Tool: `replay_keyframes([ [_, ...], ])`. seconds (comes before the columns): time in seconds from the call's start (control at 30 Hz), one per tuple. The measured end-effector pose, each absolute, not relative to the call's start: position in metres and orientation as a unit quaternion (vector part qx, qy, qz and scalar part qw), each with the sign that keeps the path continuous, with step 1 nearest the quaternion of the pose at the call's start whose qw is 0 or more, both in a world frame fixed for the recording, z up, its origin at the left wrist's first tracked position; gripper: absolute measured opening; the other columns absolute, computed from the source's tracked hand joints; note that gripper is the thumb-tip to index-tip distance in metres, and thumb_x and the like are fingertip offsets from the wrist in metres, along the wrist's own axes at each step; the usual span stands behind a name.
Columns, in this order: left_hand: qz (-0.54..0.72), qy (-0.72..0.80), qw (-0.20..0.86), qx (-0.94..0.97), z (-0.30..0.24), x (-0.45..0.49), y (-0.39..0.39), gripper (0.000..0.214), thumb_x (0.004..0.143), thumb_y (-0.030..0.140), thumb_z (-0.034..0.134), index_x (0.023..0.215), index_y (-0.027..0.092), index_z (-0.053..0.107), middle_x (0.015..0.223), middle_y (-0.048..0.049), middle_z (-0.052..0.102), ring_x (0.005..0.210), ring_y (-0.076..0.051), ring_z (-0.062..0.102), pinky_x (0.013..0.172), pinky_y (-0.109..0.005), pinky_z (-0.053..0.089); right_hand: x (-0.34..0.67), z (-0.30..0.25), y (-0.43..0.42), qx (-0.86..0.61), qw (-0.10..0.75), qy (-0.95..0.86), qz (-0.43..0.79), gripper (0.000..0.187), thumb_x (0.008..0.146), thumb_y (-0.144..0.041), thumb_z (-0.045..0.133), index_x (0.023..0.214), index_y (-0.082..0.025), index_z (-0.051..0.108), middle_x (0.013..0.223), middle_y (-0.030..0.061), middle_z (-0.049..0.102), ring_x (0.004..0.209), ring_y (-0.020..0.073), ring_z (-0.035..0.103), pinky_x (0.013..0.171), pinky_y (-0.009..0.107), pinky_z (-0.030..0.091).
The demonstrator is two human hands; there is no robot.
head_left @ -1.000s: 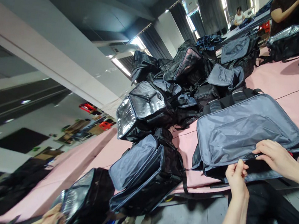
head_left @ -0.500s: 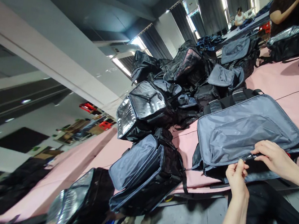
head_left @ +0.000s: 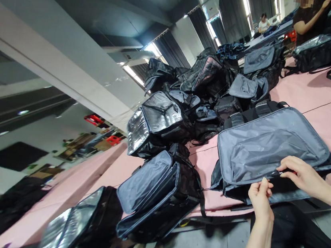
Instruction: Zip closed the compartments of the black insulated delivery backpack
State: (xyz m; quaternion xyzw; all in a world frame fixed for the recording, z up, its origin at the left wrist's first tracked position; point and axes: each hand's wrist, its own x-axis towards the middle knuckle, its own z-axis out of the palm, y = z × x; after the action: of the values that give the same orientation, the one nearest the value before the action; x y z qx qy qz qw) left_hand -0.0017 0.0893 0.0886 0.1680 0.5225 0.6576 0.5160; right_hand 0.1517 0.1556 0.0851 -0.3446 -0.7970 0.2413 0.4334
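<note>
A flat grey-lined black bag (head_left: pixel 271 149) lies open on the pink table (head_left: pixel 329 116) in front of me. My left hand (head_left: pixel 260 198) pinches the bag's near edge, fingers pressed together on the grey fabric rim. My right hand (head_left: pixel 299 174) lies a little to the right on the same edge, its fingers curled over a dark zip strip where a small red piece shows. What the right fingertips hold is hidden.
A heap of black bags with grey and silver linings (head_left: pixel 186 98) fills the table's left and far side. Two more bags (head_left: pixel 153 195) hang off the near-left edge. Another person (head_left: pixel 308 17) stands at the far right, and one more (head_left: pixel 264 21) farther back.
The view has shifted slightly; both hands stay on the bag's near edge with almost no movement.
</note>
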Motion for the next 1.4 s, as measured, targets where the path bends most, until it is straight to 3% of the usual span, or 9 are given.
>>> replay_keyframes([
  [0.13, 0.665, 0.526, 0.501, 0.172, 0.090, -0.004, 0.090, 0.045, 0.056, 0.048, 0.082, 0.068, 0.009, 0.061, 0.056, -0.0021, 0.061, 0.046, -0.002, 0.041, 0.047, -0.016, 0.029, 0.171, 0.090, 0.153, -0.393, 0.453, -0.762, 0.244, 0.025, 0.093, -0.045, 0.050, 0.093, -0.022, 0.062, 0.097, 0.0068, 0.060, 0.091, 0.0219, 0.058, 0.079, 0.035, 0.046],
  [0.3, 0.669, 0.543, 0.478, 0.173, 0.088, 0.003, 0.087, 0.049, 0.060, 0.055, 0.078, 0.070, 0.010, 0.061, 0.062, -0.0025, 0.063, 0.044, -0.002, 0.044, 0.044, -0.016, 0.031, 0.199, 0.084, 0.150, -0.412, 0.443, -0.769, 0.203, 0.038, 0.090, -0.058, 0.048, 0.091, -0.023, 0.063, 0.094, 0.0064, 0.062, 0.080, 0.0211, 0.060, 0.066, 0.033, 0.048],
  [0.6, 0.598, 0.590, 0.524, 0.138, 0.087, 0.015, 0.092, 0.057, 0.055, 0.062, 0.077, 0.070, 0.010, 0.058, 0.075, -0.0095, 0.070, 0.040, -0.005, 0.050, 0.038, -0.017, 0.030, 0.197, 0.066, 0.151, -0.402, 0.417, -0.799, 0.161, 0.016, 0.093, -0.033, 0.048, 0.092, -0.022, 0.059, 0.093, 0.0046, 0.059, 0.088, 0.0219, 0.057, 0.077, 0.036, 0.045],
  [0.9, 0.624, 0.568, 0.514, 0.152, 0.085, 0.012, 0.095, 0.054, 0.051, 0.058, 0.081, 0.061, 0.010, 0.059, 0.049, -0.0008, 0.058, 0.040, -0.002, 0.040, 0.043, -0.016, 0.027, 0.194, 0.068, 0.154, -0.393, 0.412, -0.810, 0.144, 0.011, 0.092, -0.028, 0.049, 0.093, -0.022, 0.058, 0.092, 0.0042, 0.059, 0.086, 0.0201, 0.056, 0.075, 0.034, 0.045],
  [1.4, 0.636, 0.551, 0.521, 0.145, 0.088, 0.010, 0.096, 0.051, 0.049, 0.052, 0.084, 0.064, 0.009, 0.061, 0.052, -0.0026, 0.061, 0.041, -0.001, 0.039, 0.044, -0.016, 0.025, 0.180, 0.078, 0.158, -0.392, 0.402, -0.810, 0.169, 0.014, 0.091, -0.029, 0.048, 0.087, -0.022, 0.059, 0.088, 0.0047, 0.060, 0.083, 0.0207, 0.056, 0.074, 0.035, 0.045],
])
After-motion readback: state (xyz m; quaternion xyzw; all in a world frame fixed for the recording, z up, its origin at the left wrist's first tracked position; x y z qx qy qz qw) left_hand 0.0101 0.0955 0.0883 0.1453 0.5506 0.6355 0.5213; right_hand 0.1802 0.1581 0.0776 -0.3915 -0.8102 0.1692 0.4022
